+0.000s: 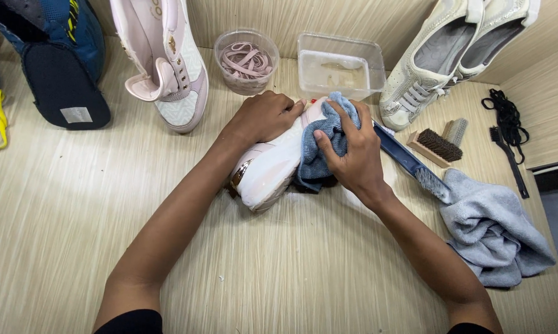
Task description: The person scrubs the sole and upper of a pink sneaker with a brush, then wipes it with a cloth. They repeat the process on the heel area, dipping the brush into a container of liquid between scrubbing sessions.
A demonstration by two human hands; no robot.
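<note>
Sneaker (269, 170), white and pink, lies on its side on the wooden table (75, 204). Left hand (263, 116) grips its upper edge, while right hand (350, 151) clutches a blue cloth (325, 139) pressed against it. Beside them lie a blue-handled brush (408, 162) and a grey towel (495, 232).

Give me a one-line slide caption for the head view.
Left hand steadies a pink-and-white sneaker while the right hand presses a blue cloth against it.

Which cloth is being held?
The blue cloth, gripped by the right hand and pressed against the pink-white shoe that the left hand steadies. The grey cloth lies crumpled and untouched at the right.
</note>
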